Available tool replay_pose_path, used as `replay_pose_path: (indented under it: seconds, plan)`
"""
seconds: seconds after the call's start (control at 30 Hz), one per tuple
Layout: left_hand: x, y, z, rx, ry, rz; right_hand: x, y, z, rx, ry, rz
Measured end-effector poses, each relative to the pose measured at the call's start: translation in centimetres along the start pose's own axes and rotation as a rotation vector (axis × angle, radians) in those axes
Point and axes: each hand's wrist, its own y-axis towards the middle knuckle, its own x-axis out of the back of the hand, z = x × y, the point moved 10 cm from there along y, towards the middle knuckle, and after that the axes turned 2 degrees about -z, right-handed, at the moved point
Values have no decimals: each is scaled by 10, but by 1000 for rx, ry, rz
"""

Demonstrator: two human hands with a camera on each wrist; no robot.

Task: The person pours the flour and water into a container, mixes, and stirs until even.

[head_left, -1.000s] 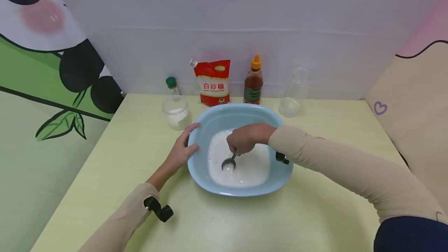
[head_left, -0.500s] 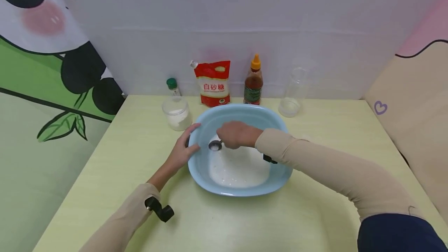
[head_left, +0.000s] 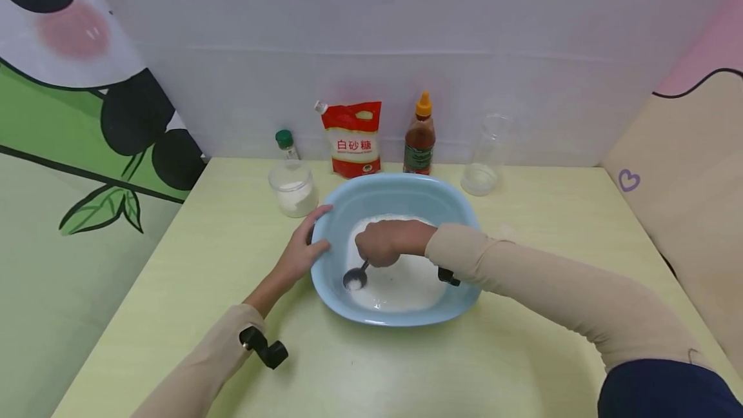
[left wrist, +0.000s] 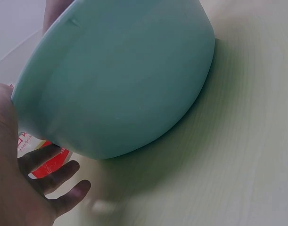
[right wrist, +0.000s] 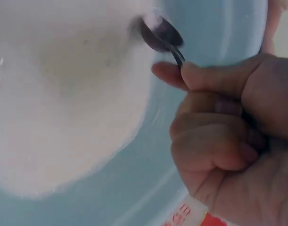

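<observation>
A light blue plastic basin [head_left: 395, 187] stands on the table with a shallow pool of milky white liquid [head_left: 406, 286] in it. My left hand [head_left: 302, 250] holds its left rim, thumb over the edge; in the left wrist view several fingers [left wrist: 54, 181] spread below the rim outside the basin wall [left wrist: 129, 89]. Over the basin, my right hand [head_left: 386, 242] grips a metal spoon by its handle. The spoon's bowl [head_left: 355, 279] is at the liquid's left edge. In the right wrist view, something white lies in the spoon [right wrist: 165, 35], and the handle is mostly hidden in the fist.
Behind the basin stand a green-capped bottle [head_left: 286, 142], a clear jar of white powder [head_left: 294, 191], a red sugar pouch [head_left: 352, 140], a sauce bottle with an orange cap [head_left: 420, 137] and a clear glass container [head_left: 484, 160]. A wall hanging [head_left: 406, 31] rises behind the table.
My right hand has carried the spoon left and away from me across the basin, then back toward me along the liquid's left side. The left hand has stayed on the rim.
</observation>
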Motion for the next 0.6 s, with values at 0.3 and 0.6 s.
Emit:
replay_pose_path:
  seconds: [0.3, 0.6]
  plan:
    - [-6, 0, 5, 19, -14, 14, 27, -3, -60, -212, -59, -244]
    - [-4, 0, 1, 5, 4, 5, -15, -16, -27, -36, 56, 124]
